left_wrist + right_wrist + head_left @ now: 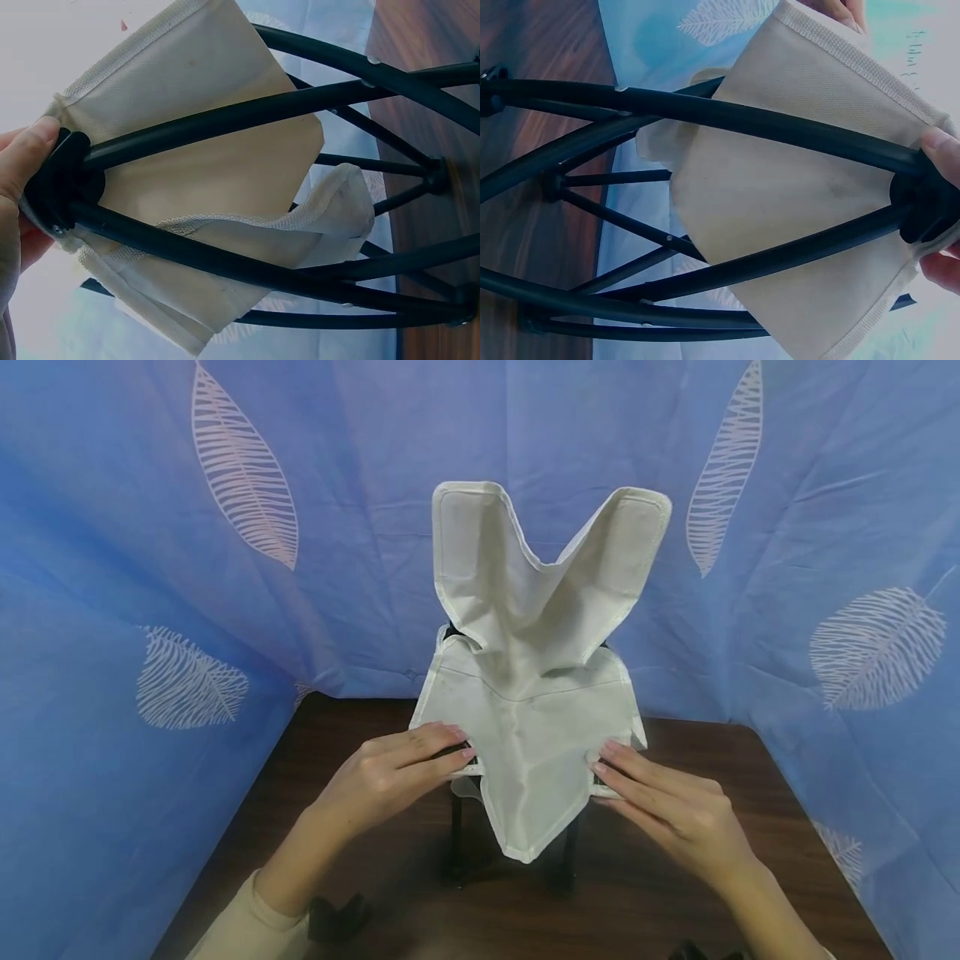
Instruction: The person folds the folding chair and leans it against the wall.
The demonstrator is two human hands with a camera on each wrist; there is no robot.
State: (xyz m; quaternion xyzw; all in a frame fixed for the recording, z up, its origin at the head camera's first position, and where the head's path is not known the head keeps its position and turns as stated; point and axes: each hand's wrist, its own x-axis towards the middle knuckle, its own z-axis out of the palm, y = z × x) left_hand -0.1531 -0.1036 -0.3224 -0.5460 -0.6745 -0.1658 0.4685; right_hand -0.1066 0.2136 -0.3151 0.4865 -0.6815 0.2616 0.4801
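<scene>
A white fabric seat hangs on a black folding tube frame, which stands on the table. Its upper part rises at the back in two flaps with a dip between them, while the front narrows to a drooping point. My left hand grips the seat's left side at a black corner joint, thumb on the cloth edge in the left wrist view. On the opposite side, my right hand grips the cloth edge at the matching joint. Most of the frame is hidden behind the fabric in the head view.
The dark brown wooden table spreads under the frame. Blue cloth with white leaf prints surrounds it at the back and both sides. A dark object shows beside my left wrist.
</scene>
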